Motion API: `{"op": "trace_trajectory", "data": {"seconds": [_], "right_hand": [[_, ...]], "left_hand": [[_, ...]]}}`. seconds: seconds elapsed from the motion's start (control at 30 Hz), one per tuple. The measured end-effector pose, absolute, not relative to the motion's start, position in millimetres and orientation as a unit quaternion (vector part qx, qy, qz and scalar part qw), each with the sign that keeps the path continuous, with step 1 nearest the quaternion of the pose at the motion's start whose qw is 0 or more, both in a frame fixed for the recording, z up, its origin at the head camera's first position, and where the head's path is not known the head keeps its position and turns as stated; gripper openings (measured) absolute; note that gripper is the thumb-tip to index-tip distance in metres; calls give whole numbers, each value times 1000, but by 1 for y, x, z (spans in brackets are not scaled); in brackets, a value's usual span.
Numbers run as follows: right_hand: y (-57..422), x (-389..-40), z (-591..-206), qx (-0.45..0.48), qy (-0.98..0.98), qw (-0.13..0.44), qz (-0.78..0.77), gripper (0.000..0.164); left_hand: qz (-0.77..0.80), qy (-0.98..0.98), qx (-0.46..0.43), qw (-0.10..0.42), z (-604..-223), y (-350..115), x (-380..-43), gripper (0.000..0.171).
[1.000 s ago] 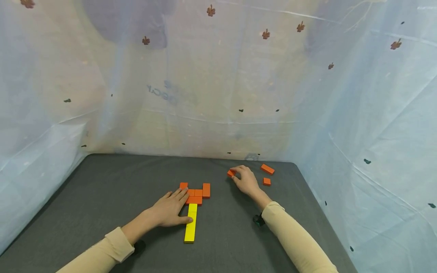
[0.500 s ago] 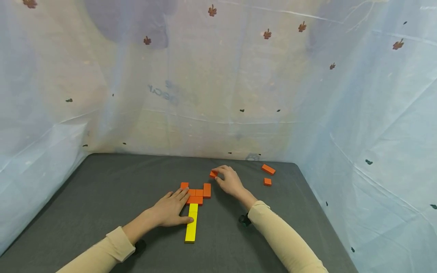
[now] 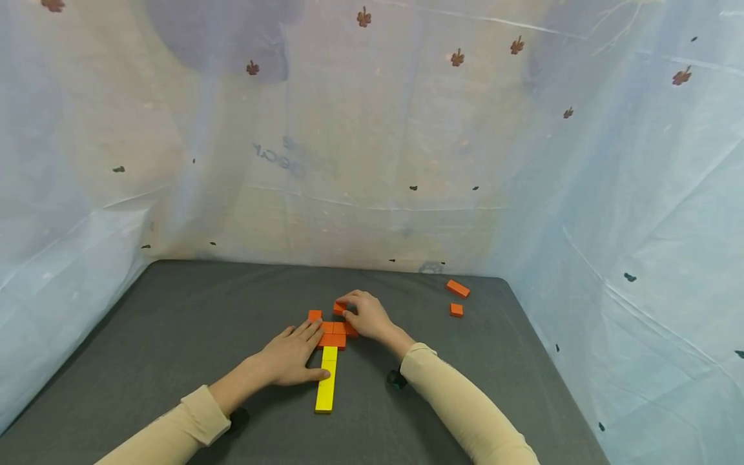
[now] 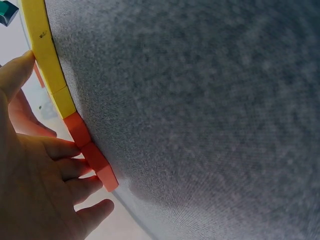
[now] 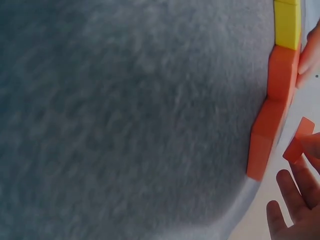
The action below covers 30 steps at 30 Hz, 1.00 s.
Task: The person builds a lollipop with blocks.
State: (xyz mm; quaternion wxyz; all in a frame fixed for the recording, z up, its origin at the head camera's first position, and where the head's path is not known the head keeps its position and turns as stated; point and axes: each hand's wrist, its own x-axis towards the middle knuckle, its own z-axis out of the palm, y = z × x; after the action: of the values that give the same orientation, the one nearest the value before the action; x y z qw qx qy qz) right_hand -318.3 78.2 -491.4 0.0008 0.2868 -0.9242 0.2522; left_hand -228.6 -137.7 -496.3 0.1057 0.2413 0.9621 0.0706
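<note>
My left hand (image 3: 287, 358) lies flat with straight fingers. Its fingertips rest on the left side of a flat group of orange blocks (image 3: 332, 339), while its thumb touches a yellow strip of blocks (image 3: 325, 395) below that group. Between thumb and fingers my right hand (image 3: 371, 318) pinches a small orange block (image 3: 340, 309), held just above the back of the group. In the right wrist view this held block (image 5: 299, 141) appears tilted, apart from the blocks on the table. My right hand partly covers the orange block at the group's right; my left hand hides part of its left side.
A longer orange block (image 3: 458, 289) and a small orange block (image 3: 456, 310) lie loose at the back right of the dark grey table (image 3: 221, 310). A patterned plastic sheet (image 3: 349, 161) hangs behind the table and along both sides.
My right hand has carried the small orange block leftward from the right, over to the back of the orange group. My left hand has stayed in place on the blocks.
</note>
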Motion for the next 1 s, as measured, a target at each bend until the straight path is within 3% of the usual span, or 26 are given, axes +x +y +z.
{"op": "trace_trajectory", "data": {"seconds": [0.7, 1.0], "right_hand": [[58, -321, -497, 279, -927, -40, 247, 30], [58, -325, -501, 253, -936, -26, 244, 28]], "left_hand": [[72, 961, 243, 111, -496, -137, -230, 101], [71, 961, 241, 115, -495, -137, -230, 101]]}}
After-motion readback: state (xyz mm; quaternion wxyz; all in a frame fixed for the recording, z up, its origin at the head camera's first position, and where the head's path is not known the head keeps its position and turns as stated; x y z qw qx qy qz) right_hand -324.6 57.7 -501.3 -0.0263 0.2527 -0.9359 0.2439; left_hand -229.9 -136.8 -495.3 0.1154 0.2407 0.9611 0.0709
